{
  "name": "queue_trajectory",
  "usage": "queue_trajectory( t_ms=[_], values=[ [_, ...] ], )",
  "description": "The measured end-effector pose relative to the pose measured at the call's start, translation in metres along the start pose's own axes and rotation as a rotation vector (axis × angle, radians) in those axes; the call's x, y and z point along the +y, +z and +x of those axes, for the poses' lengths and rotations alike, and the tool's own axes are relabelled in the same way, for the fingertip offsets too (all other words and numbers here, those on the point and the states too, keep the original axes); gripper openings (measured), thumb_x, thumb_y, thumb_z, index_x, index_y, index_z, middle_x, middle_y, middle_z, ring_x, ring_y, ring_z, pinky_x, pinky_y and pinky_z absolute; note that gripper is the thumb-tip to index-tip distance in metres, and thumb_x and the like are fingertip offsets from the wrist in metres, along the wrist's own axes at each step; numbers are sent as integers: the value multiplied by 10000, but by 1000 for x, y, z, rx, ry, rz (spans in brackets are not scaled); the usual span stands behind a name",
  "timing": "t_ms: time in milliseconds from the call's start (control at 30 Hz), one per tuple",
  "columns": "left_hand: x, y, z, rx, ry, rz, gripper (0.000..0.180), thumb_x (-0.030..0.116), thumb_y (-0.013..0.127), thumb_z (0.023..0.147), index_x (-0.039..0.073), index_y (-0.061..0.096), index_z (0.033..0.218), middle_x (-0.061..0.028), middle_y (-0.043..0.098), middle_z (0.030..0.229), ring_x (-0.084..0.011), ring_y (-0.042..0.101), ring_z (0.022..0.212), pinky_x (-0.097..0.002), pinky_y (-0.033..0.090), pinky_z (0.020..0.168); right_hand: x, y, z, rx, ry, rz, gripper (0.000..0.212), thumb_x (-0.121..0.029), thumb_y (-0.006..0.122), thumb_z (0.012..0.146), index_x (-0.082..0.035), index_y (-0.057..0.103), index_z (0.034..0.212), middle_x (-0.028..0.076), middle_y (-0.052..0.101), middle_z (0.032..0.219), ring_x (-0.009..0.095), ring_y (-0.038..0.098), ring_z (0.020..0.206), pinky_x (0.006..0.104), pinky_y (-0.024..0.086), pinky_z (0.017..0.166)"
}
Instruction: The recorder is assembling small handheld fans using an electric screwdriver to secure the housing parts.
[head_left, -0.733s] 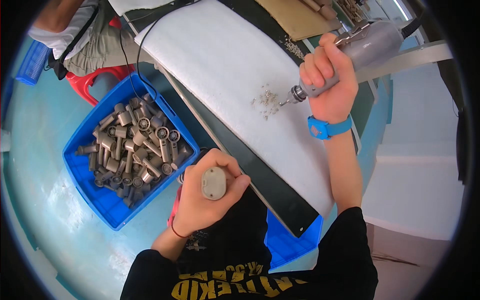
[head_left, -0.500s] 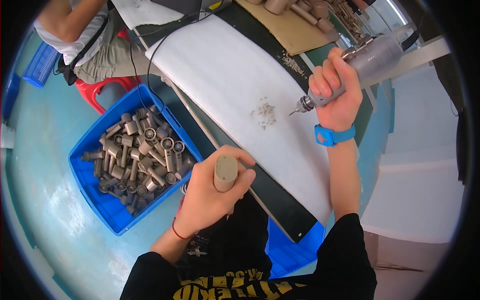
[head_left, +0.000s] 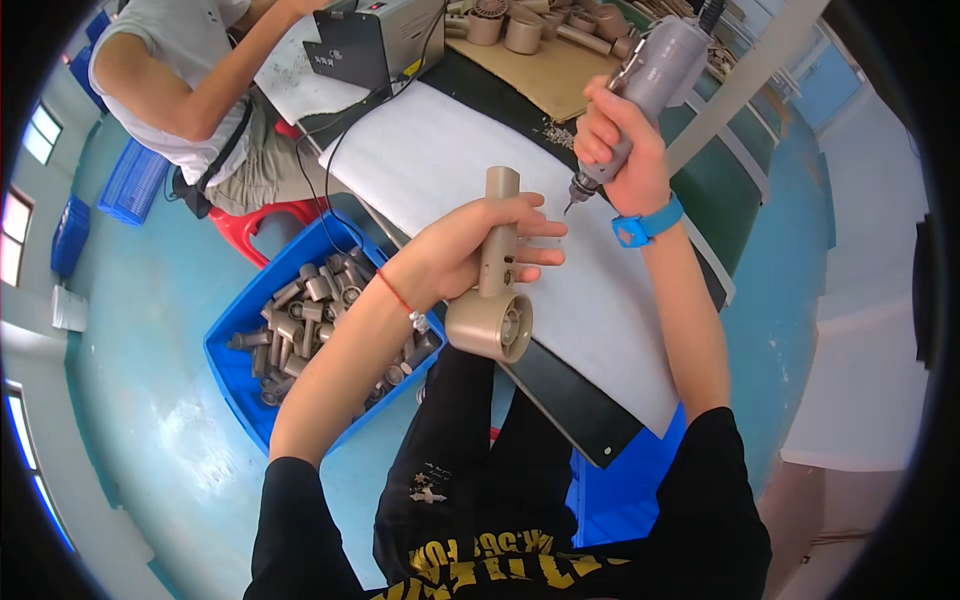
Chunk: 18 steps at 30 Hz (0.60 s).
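My left hand [head_left: 455, 240] holds a beige handheld fan housing [head_left: 482, 327], thumb across its handle and fingers stretched behind. Its round, open head hangs lowest, blades showing inside, while the handle points up and away. Small dark openings show along the handle. In my right hand [head_left: 632, 150] is a grey electric screwdriver [head_left: 662, 75], fingers wrapped round its body. Its bit [head_left: 568, 208] points down over the white mat [head_left: 600, 310], right of the fan housing and apart from it. The patch of mat behind my left hand is hidden.
Left of the table stands a blue crate [head_left: 228, 385] with many similar beige housings [head_left: 310, 310]. Small screws [head_left: 558, 133] lie beyond the mat, near cardboard [head_left: 520, 75] bearing more parts. A grey box-shaped machine [head_left: 370, 48] trails black cables. A co-worker [head_left: 170, 90] sits far left.
My left hand has swung the fan housing up over the mat and turned it, so its round head and handle side now show. The screwdriver has shifted left in view, its bit closer to the housing.
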<state>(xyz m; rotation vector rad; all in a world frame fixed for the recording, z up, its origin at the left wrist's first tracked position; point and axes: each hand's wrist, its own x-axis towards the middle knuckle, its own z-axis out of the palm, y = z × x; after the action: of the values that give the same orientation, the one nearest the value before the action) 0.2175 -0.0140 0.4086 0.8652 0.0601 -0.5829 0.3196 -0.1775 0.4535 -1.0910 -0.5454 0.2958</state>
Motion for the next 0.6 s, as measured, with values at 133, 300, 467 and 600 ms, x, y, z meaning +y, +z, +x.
queue_trajectory(
  t_ms=[133,300,467,600],
  values=[
    [-1,7,13,61,2,87,653,183,622,822,-11,303,1358,-134,539,1174,-160,600,841,-261,496,615,-8,2,-1,-11,-17,57,156,-187,548,891,-52,513,962,-54,356,587,58,365,493,234,319,486],
    [-1,35,-8,268,176,460,447,222,682,791,-14,566,1152,-34,580,949,-86,544,711,-232,442,543,-32,18,-8,-70,-68,164,135,-192,521,909,-63,510,948,-57,350,575,57,355,477,231,309,471],
    [-8,53,-30,292,328,492,275,188,669,803,-13,637,988,-17,607,804,-73,534,625,-223,432,523,-54,37,-23,-222,-77,386,121,-191,485,929,-73,491,955,-61,345,564,57,356,465,231,315,463],
    [-8,68,-47,327,436,616,213,193,673,802,-8,653,868,-18,611,732,-73,547,598,-212,435,528,-66,48,-35,-273,-131,369,124,-199,474,936,-77,481,958,-64,350,565,56,347,462,230,322,460]
  ],
)
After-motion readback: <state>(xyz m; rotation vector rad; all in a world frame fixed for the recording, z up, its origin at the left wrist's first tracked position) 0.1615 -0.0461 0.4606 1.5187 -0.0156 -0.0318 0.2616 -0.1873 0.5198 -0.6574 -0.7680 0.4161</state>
